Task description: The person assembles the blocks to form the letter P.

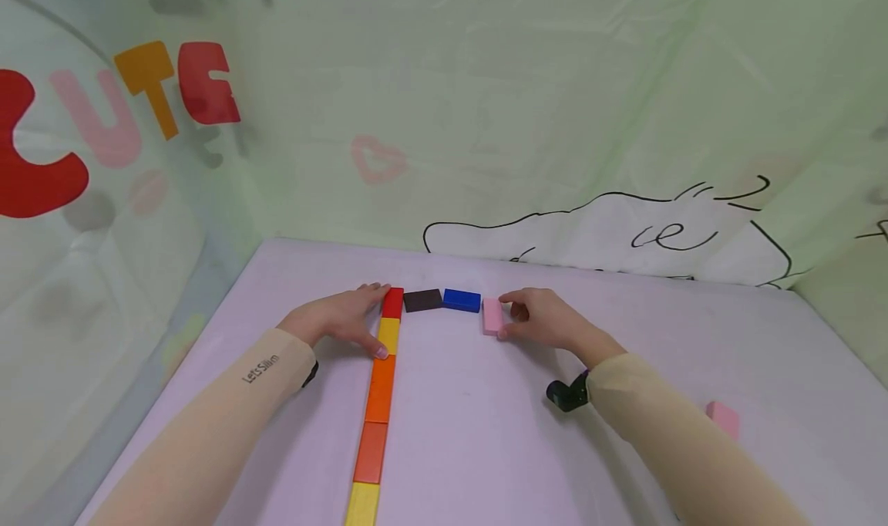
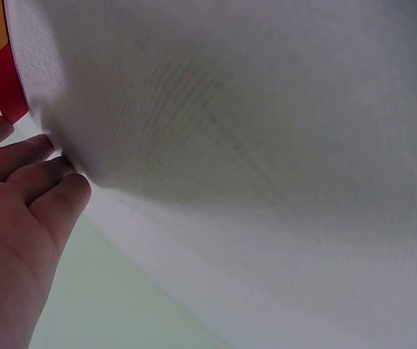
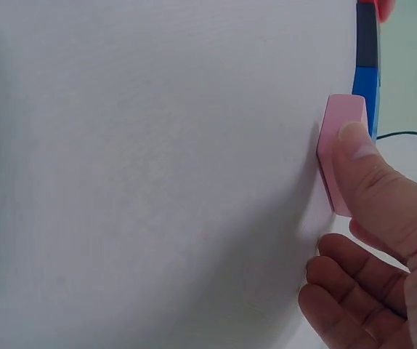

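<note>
A pink block (image 1: 492, 317) stands at the right end of a short row, close to a blue block (image 1: 461, 300). My right hand (image 1: 544, 318) pinches it between thumb and index finger; in the right wrist view the thumb lies along its face and the other fingers curl loosely. Left of the blue block lies a black block (image 1: 422, 301), its left end by a red block (image 1: 392, 303). My left hand (image 1: 347, 318) rests beside the red block, one fingertip at its far end, the thumb at the seam between a yellow block (image 1: 388, 335) and an orange block (image 1: 379, 388).
The column of blocks runs toward me with an orange-red block (image 1: 371, 452) and another yellow block (image 1: 363, 503). A second pink block (image 1: 724, 419) lies at the right, partly behind my right sleeve. Pale curtains stand behind the lilac tabletop (image 1: 472, 449).
</note>
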Motion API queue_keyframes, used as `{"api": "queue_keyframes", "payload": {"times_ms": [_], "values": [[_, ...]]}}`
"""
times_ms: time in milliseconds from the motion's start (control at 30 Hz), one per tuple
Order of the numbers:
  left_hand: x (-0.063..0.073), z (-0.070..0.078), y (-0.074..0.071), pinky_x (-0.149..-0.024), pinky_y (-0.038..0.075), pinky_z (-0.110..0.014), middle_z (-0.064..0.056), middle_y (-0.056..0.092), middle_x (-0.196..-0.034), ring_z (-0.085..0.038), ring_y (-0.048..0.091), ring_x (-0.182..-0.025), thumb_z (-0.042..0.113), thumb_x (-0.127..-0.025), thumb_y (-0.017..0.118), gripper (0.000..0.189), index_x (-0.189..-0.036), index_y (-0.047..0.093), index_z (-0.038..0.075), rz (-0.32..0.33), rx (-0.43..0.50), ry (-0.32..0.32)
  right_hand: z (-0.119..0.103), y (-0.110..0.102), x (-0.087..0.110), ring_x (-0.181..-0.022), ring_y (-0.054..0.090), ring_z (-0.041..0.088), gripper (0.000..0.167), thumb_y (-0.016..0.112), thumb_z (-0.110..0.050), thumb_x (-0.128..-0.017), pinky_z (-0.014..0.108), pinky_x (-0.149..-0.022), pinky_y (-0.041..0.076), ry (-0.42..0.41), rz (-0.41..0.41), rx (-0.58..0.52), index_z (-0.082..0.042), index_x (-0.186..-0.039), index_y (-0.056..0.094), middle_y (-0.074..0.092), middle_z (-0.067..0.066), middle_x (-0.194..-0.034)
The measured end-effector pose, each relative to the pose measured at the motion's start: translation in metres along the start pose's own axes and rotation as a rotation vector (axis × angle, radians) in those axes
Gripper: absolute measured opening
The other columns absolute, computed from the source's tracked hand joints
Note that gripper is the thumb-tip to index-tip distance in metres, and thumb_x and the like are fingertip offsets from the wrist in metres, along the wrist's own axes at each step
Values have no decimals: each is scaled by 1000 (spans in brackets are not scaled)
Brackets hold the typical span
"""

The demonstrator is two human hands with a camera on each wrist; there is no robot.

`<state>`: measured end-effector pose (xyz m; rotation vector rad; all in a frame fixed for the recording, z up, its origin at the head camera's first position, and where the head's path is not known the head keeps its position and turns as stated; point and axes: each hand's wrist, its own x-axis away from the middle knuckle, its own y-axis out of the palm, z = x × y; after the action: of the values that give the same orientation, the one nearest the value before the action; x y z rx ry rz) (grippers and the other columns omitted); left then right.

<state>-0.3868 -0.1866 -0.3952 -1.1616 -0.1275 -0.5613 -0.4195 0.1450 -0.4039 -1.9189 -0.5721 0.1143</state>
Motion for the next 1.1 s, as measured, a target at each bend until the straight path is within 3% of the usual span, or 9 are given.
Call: {"api": "queue_keyframes", "payload": {"times_ms": [767,1100], "values": [[-1,-1,1,-128,19,-57,-18,19,-171,-38,15,-159,38,-81,85,109,-164,20,6,11,6,3,-1,2,-1,-93,56,22,63,81,-29,-89,34,-83,51,13,18,31,-2,-141,59,65,9,-100],[-1,0,0,-128,19,-56,-18,20,-170,-38,16,-159,37,-82,85,109,-163,20,6,8,6,4,-2,3,-1,-91,57,22,62,81,-30,-88,36,-83,52,-21,27,50,-1,-139,60,66,10,-99]]}}
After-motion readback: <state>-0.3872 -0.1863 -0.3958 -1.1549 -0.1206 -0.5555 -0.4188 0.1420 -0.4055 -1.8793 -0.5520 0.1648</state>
